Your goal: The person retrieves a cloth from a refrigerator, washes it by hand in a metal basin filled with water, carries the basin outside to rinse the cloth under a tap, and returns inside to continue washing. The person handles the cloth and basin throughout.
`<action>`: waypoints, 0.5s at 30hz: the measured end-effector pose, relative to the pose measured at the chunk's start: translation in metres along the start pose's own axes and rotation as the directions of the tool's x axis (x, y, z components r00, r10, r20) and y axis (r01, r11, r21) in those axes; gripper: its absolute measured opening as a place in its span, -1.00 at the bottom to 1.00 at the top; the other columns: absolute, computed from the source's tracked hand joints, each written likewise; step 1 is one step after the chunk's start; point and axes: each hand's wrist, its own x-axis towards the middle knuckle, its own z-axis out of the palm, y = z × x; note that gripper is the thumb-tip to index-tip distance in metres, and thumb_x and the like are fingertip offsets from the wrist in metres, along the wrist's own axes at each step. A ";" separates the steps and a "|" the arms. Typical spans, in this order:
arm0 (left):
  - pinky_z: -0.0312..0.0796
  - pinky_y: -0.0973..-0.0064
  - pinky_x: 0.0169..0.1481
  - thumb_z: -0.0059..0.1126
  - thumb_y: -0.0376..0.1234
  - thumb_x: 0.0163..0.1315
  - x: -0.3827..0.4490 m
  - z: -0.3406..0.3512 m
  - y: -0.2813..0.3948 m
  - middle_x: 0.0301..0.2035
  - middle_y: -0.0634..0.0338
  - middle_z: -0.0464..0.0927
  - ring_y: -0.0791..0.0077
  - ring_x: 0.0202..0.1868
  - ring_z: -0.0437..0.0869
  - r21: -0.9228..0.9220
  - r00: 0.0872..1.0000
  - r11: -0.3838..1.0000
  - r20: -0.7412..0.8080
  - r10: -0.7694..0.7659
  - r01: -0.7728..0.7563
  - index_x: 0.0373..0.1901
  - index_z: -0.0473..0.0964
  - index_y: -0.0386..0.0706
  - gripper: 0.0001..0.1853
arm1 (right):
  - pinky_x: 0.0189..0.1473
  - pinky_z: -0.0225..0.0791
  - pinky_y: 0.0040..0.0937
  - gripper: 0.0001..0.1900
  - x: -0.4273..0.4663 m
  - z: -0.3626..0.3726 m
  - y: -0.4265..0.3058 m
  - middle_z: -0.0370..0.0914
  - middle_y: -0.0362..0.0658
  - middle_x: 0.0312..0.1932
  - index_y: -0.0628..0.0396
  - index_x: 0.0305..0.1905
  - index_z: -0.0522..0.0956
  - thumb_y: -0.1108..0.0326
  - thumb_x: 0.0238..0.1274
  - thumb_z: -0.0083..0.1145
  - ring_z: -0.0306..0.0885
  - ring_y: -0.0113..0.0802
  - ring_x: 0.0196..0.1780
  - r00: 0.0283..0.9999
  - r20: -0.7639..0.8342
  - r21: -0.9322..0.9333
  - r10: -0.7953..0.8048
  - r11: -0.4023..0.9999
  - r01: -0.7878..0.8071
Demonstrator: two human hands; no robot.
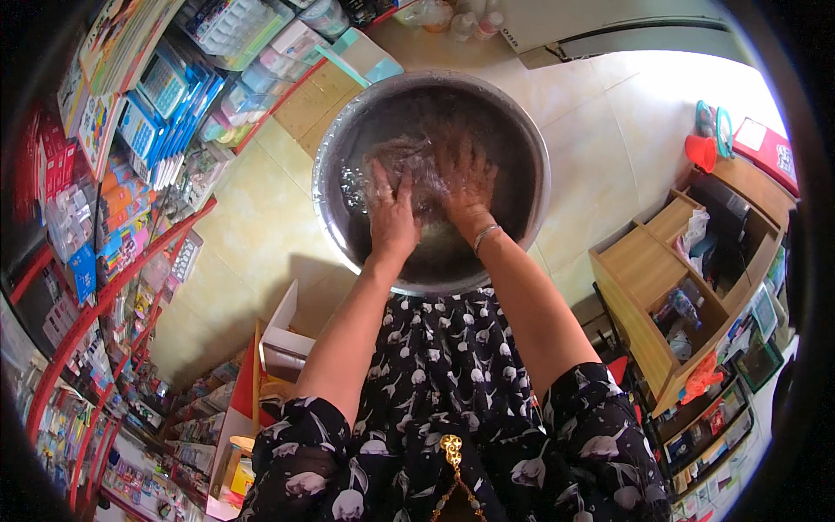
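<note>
A round metal basin (541, 163) stands on the tiled floor in front of me and holds dark, murky water. Both hands are in the water, side by side. My left hand (393, 212) has its fingers spread at the left part of the basin, against a soft, wet, greyish-brown cloth-like thing (408, 153). My right hand (466, 176), with a silvery bangle at the wrist, lies under the surface to the right of that thing, fingers apart. The water blurs the fingertips, and how far they touch the wet thing is hard to tell.
Red-edged shelves (98, 307) packed with stationery and boxed goods line the left. A wooden desk unit (620, 307) with compartments stands at right. Beyond the basin are an open teal-edged box (365, 57), plastic bottles (464, 25) and a pale cabinet-like appliance (607, 16).
</note>
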 end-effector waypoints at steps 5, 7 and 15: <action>-0.02 0.18 0.46 0.17 -0.26 0.22 -0.014 -0.015 0.016 0.45 -0.12 -0.19 0.02 0.47 -0.08 -0.568 0.938 0.790 -0.086 -0.336 0.231 0.41 0.15 0.02 -0.30 | 0.05 0.37 -0.04 -0.59 0.000 -0.039 -0.012 0.36 0.08 0.08 0.02 -0.02 0.51 0.26 -0.05 0.31 0.41 0.09 0.10 0.972 0.000 0.579 0.233 0.793 -0.190; 0.08 0.22 0.43 -0.03 -0.04 0.35 -0.015 -0.049 0.052 0.43 0.07 -0.03 0.11 0.45 0.02 -0.893 0.767 0.054 0.352 -0.537 0.447 0.40 0.17 0.13 -0.41 | -0.16 0.39 -0.24 -0.77 -0.007 -0.048 -0.020 0.42 0.00 -0.29 0.17 -0.30 0.48 0.41 -0.12 0.25 0.46 -0.10 -0.18 0.978 -0.148 0.747 0.146 0.665 0.014; 0.08 0.21 0.42 -0.23 0.24 0.31 -0.005 -0.070 0.027 0.37 -0.20 0.07 -0.01 0.41 0.12 -0.574 0.844 -0.691 0.528 0.097 0.439 0.37 0.22 -0.03 -0.25 | -0.37 0.28 -0.39 -0.81 -0.099 -0.143 -0.082 0.31 -0.15 -0.54 0.18 -0.43 0.34 0.46 -0.09 0.17 0.33 -0.36 -0.44 0.972 -0.153 0.942 -0.179 0.271 0.199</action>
